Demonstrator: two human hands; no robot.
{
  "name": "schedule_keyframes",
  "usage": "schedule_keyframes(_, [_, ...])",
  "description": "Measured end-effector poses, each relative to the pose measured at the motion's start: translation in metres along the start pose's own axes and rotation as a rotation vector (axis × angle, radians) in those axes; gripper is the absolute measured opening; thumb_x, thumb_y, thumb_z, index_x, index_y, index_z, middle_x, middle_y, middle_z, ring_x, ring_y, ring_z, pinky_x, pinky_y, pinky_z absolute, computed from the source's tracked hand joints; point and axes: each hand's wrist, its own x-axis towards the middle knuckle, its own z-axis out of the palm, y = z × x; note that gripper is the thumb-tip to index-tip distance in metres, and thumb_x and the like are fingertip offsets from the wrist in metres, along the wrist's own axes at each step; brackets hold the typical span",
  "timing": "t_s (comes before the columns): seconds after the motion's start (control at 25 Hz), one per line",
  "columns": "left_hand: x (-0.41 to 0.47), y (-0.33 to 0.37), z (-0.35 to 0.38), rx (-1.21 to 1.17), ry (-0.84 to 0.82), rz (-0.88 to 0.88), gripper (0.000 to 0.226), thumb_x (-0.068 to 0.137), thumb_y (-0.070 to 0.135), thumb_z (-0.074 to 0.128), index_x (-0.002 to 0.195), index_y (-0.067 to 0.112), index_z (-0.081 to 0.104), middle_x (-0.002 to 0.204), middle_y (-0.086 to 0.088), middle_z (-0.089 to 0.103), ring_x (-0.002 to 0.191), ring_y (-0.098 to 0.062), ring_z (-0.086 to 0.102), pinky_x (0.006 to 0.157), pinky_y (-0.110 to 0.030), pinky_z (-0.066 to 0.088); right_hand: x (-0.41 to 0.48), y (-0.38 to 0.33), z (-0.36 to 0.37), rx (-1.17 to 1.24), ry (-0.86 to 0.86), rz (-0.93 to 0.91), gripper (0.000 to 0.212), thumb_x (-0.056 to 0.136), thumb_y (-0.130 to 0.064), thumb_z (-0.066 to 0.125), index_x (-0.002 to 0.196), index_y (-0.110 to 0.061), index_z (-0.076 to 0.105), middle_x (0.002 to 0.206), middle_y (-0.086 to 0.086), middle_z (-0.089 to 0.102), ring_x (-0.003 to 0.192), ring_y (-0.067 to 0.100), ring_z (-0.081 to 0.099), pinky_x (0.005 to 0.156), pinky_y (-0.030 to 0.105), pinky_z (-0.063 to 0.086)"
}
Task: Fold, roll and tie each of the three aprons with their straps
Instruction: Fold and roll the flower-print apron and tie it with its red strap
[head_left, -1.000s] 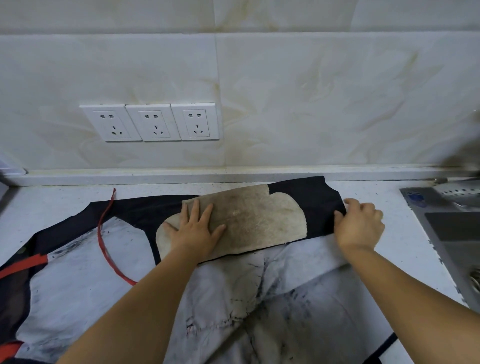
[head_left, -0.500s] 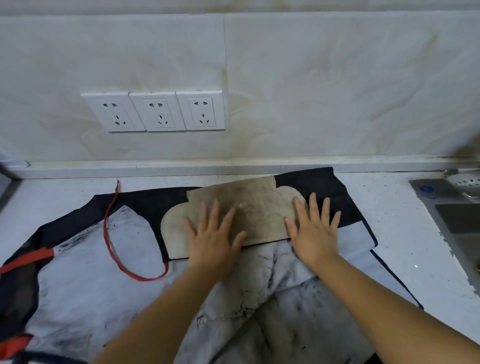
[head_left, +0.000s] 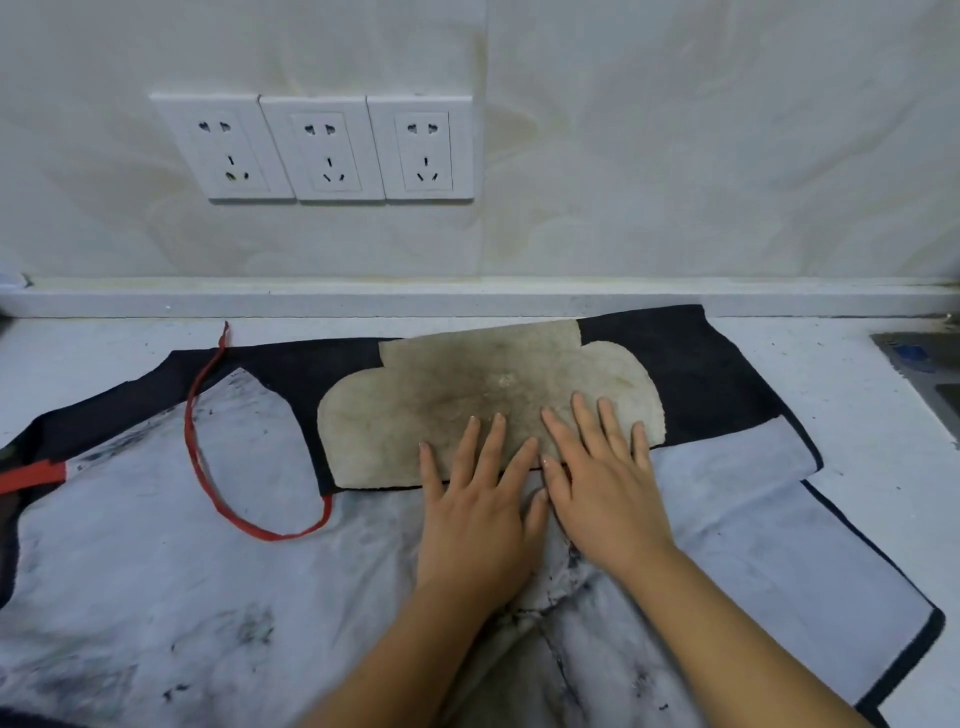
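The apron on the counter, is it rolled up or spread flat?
Spread flat, not rolled: the apron covers the counter, its far edge folded over showing a tan patch. The red strap lies loose.

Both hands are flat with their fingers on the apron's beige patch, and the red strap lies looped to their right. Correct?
Not quite. The head view shows the red strap looped to the left of the hands, not the right. The rest holds: left hand and right hand lie flat, fingers on the apron's beige patch.
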Motion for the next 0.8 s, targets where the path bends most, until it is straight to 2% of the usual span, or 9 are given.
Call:
schedule_keyframes(0.12, [-0.003, -0.003, 0.004, -0.008, 0.042, 0.017, 0.053, 0.096, 0.055, 0.028, 0.142, 0.034, 0.044, 0.155, -0.001, 0.037, 0.147, -0.023, 0.024, 0.115, -0.062, 0.017, -0.006, 0.001, -0.001, 0.172, 0.127, -0.003, 0.053, 0.099, -0.049, 0.017, 0.149, -0.036, 0.029, 0.159, -0.007, 0.020, 0.149, 0.013, 0.007, 0.122, 0.039, 0.005])
schedule_keyframes(0.2, [-0.004, -0.004, 0.001, -0.047, 0.059, 0.034, 0.055, 0.094, 0.055, 0.026, 0.141, 0.034, 0.046, 0.154, 0.001, 0.038, 0.147, -0.022, 0.025, 0.117, -0.059, 0.016, -0.011, 0.005, -0.004, 0.468, 0.268, 0.047, 0.040, 0.100, -0.039, 0.037, 0.138, -0.031, 0.049, 0.142, -0.012, 0.047, 0.138, 0.007, 0.031, 0.115, 0.031, 0.026])
schedule_keyframes(0.24, [-0.005, -0.005, -0.001, -0.071, 0.053, 0.043, 0.058, 0.092, 0.056, 0.023, 0.141, 0.034, 0.045, 0.155, 0.002, 0.036, 0.148, -0.020, 0.022, 0.118, -0.057, 0.013, -0.012, 0.008, -0.005, 0.593, 0.319, 0.073, 0.035, 0.099, -0.035, 0.043, 0.131, -0.030, 0.055, 0.130, -0.015, 0.054, 0.129, 0.004, 0.039, 0.107, 0.024, 0.035])
schedule_keyframes(0.32, [-0.010, -0.005, -0.007, -0.095, 0.008, 0.056, 0.063, 0.089, 0.058, 0.015, 0.144, 0.037, 0.037, 0.159, 0.006, 0.025, 0.150, -0.017, 0.009, 0.120, -0.052, 0.002, -0.015, 0.010, -0.008, 0.699, 0.378, 0.085, 0.027, 0.098, -0.028, 0.047, 0.121, -0.029, 0.061, 0.115, -0.019, 0.056, 0.115, 0.001, 0.046, 0.090, 0.010, 0.036])
schedule_keyframes(0.36, [-0.012, -0.005, -0.009, -0.096, -0.006, 0.064, 0.062, 0.090, 0.058, 0.014, 0.146, 0.039, 0.032, 0.161, 0.008, 0.020, 0.150, -0.015, 0.004, 0.121, -0.051, -0.002, -0.016, 0.010, -0.007, 0.708, 0.397, 0.075, 0.026, 0.098, -0.026, 0.047, 0.119, -0.029, 0.063, 0.112, -0.020, 0.056, 0.112, 0.001, 0.047, 0.086, 0.008, 0.036])
schedule_keyframes(0.44, [-0.012, -0.005, -0.006, -0.110, -0.021, 0.078, 0.052, 0.097, 0.053, 0.023, 0.147, 0.040, 0.030, 0.161, 0.010, 0.017, 0.150, -0.014, 0.000, 0.120, -0.050, -0.005, -0.015, 0.008, -0.004, 0.693, 0.433, 0.054, 0.024, 0.098, -0.021, 0.048, 0.115, -0.026, 0.064, 0.109, -0.019, 0.056, 0.109, 0.003, 0.048, 0.089, 0.015, 0.040])
schedule_keyframes(0.6, [-0.011, 0.001, -0.008, -0.125, 0.015, 0.060, 0.048, 0.096, 0.047, 0.035, 0.142, 0.034, 0.043, 0.152, 0.007, 0.038, 0.145, -0.018, 0.023, 0.119, -0.051, 0.010, -0.024, 0.004, -0.005, 0.666, 0.533, 0.056, 0.026, 0.097, -0.013, 0.047, 0.116, -0.017, 0.065, 0.112, -0.005, 0.062, 0.108, 0.014, 0.053, 0.094, 0.033, 0.046])
schedule_keyframes(0.72, [-0.040, 0.008, -0.030, -0.185, -0.006, 0.192, 0.041, 0.096, 0.041, 0.045, 0.134, 0.029, 0.053, 0.140, 0.006, 0.051, 0.133, -0.017, 0.041, 0.113, -0.039, 0.027, -0.066, 0.008, -0.011, 0.587, 0.511, -0.007, 0.028, 0.095, -0.009, 0.048, 0.116, -0.016, 0.065, 0.112, -0.002, 0.062, 0.108, 0.015, 0.053, 0.090, 0.024, 0.041])
schedule_keyframes(0.8, [-0.068, 0.014, -0.049, -0.255, -0.036, 0.328, 0.037, 0.089, 0.045, 0.044, 0.112, 0.028, 0.068, 0.122, 0.008, 0.063, 0.119, -0.016, 0.053, 0.103, -0.032, 0.038, -0.093, 0.015, -0.012, 0.505, 0.461, -0.041, 0.025, 0.092, -0.007, 0.051, 0.108, -0.016, 0.068, 0.108, -0.001, 0.062, 0.106, 0.017, 0.053, 0.085, 0.021, 0.038])
